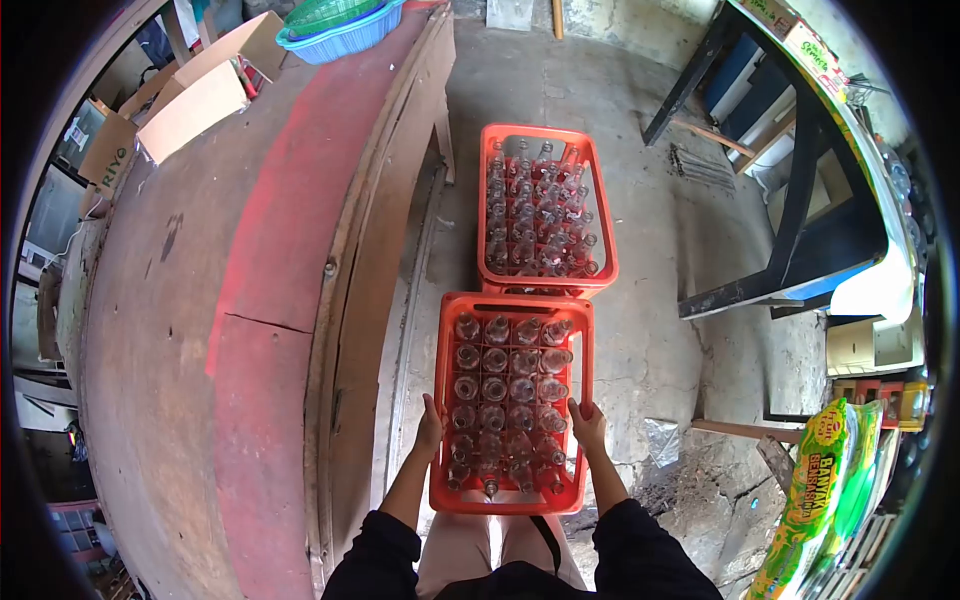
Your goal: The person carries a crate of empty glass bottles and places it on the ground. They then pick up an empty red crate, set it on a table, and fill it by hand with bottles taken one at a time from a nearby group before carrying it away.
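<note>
A red-orange plastic bottle crate [586, 350] is right in front of my body, filled with rows of clear glass bottles [522, 388] standing in its compartments. My left hand [428, 428] grips the crate's left side, thumb up along the edge. On the opposite side my right hand [590, 425] is closed around the rim, its fingers partly hidden by the wall. Just beyond it, a second red-orange crate [545, 284] holds more clear bottles. The two crates' near and far edges overlap in this view.
A long wooden table [270, 400] with a red-painted strip runs along my left, bearing an open cardboard box [195, 110] and a blue basket [340, 38]. A black-legged table [790, 230] stands at right. Yellow-green printed packs [815, 490] lie at lower right, above cracked concrete floor [650, 350].
</note>
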### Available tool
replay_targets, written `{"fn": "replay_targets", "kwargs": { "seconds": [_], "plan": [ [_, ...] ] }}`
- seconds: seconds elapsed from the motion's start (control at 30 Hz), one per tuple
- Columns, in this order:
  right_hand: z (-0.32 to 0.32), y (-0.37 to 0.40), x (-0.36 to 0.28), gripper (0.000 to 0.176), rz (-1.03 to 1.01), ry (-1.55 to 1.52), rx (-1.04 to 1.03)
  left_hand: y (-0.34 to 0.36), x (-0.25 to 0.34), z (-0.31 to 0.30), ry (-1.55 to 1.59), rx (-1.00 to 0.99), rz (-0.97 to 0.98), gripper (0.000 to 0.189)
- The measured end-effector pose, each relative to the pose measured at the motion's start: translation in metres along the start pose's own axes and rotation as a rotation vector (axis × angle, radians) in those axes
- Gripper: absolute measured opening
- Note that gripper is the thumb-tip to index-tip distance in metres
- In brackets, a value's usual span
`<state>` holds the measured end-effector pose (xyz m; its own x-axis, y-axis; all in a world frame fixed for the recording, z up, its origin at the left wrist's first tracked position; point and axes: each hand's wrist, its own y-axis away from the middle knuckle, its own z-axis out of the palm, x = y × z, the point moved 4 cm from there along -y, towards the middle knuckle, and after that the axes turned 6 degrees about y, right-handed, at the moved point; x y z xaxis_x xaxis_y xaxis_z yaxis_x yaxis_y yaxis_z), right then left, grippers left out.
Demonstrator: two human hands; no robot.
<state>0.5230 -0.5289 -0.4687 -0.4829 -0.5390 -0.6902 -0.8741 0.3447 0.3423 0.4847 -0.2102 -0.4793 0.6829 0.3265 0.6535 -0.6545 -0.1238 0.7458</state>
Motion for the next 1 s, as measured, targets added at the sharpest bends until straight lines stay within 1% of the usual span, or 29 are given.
{"fn": "replay_targets", "kwargs": {
  "seconds": [0.07,0.13,0.2,0.27,0.37,0.43,0.47,0.5,0.57,0.67,0.7,0.8,0.87,0.93,0.97,1.0],
  "plan": [
    [-0.001,-0.004,0.008,0.043,-0.022,0.007,0.003,-0.001,0.004,0.007,0.036,0.007,0.023,0.062],
    [-0.004,-0.008,0.0,0.044,-0.059,0.024,-0.001,-0.002,0.004,0.011,0.046,0.036,0.004,0.059],
    [-0.003,-0.01,0.003,0.044,-0.052,0.021,0.016,-0.004,0.004,0.013,0.053,0.044,-0.026,0.057],
    [-0.001,-0.013,0.004,0.045,-0.044,0.007,0.032,-0.007,0.004,0.016,0.033,0.029,0.002,0.056],
    [0.002,-0.017,0.015,0.045,-0.047,0.022,-0.016,-0.007,0.003,0.016,0.006,0.028,0.01,0.054],
    [0.007,-0.018,0.023,0.045,0.122,-0.319,-0.167,-0.008,0.002,0.017,0.055,0.022,-0.008,0.049],
    [0.01,-0.016,0.025,0.046,0.203,-0.489,-0.24,-0.008,0.0,0.015,0.046,0.001,0.021,0.047],
    [0.012,-0.017,0.021,0.046,0.16,-0.477,-0.238,-0.011,0.002,0.014,0.039,-0.022,0.058,0.046],
    [0.011,-0.017,0.023,0.045,0.141,-0.467,-0.233,-0.016,-0.005,0.012,0.044,-0.04,0.114,0.041],
    [0.01,-0.022,0.021,0.045,0.133,-0.482,-0.239,-0.034,-0.022,0.002,0.001,-0.008,0.047,0.046],
    [0.01,-0.024,0.024,0.046,0.129,-0.477,-0.234,-0.017,-0.004,0.017,-0.002,0.013,0.136,0.042],
    [0.009,-0.024,0.023,0.049,0.105,-0.532,-0.247,-0.019,-0.005,0.018,-0.001,-0.018,0.13,0.042],
    [0.008,-0.024,0.024,0.053,0.109,-0.452,-0.229,-0.017,-0.003,0.017,-0.036,0.011,0.176,0.044],
    [0.01,-0.024,0.029,0.051,0.114,-0.335,-0.233,-0.018,-0.005,0.013,-0.081,0.039,0.243,0.046],
    [0.009,-0.022,0.034,0.051,0.119,-0.272,-0.233,-0.017,-0.006,0.007,-0.15,0.022,0.245,0.052],
    [0.004,-0.021,0.036,0.051,0.031,-0.231,-0.109,-0.01,-0.004,0.006,-0.224,0.089,0.279,0.054]
  ]
}}
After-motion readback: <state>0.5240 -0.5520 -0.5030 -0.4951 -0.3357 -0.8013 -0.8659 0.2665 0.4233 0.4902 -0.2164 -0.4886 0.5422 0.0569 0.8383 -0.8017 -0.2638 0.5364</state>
